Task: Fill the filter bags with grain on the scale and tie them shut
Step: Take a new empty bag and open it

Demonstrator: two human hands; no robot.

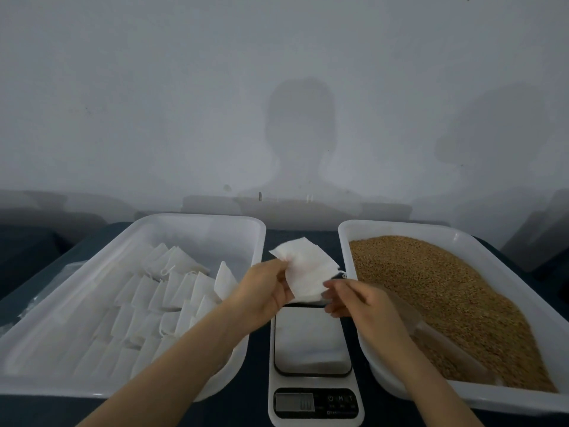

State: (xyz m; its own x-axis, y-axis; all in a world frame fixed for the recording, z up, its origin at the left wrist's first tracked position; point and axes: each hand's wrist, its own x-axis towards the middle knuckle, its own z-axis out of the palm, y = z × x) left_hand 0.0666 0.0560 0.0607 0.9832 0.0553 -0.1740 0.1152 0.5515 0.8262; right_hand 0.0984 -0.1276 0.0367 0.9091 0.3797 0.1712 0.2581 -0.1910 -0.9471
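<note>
The scale (314,368) sits right at the front on the dark table (258,411), and its top plate is bare. Above its far end, the left hand (264,288) has a grip on one white filter bag (308,269). Thumb and fingers pinch the bag's left edge, and the bag hangs in the air. The right hand (354,300) is just beside the bag's lower corner, with its fingers bent a little. It is blurry, so I cannot tell if it has hold of the bag. The left tub (197,221) holds rows of flat empty bags (172,291). The right tub (400,228) is full of brown grain (446,288), and what looks like a see-through scoop (443,340) lies in it.

The bag looks flat and shut. If its mouth is not pulled wide, I think grain could miss it and spill on the scale and table. The bag is thin and held by one edge, so it could slip. It could also flop over once grain goes in.
</note>
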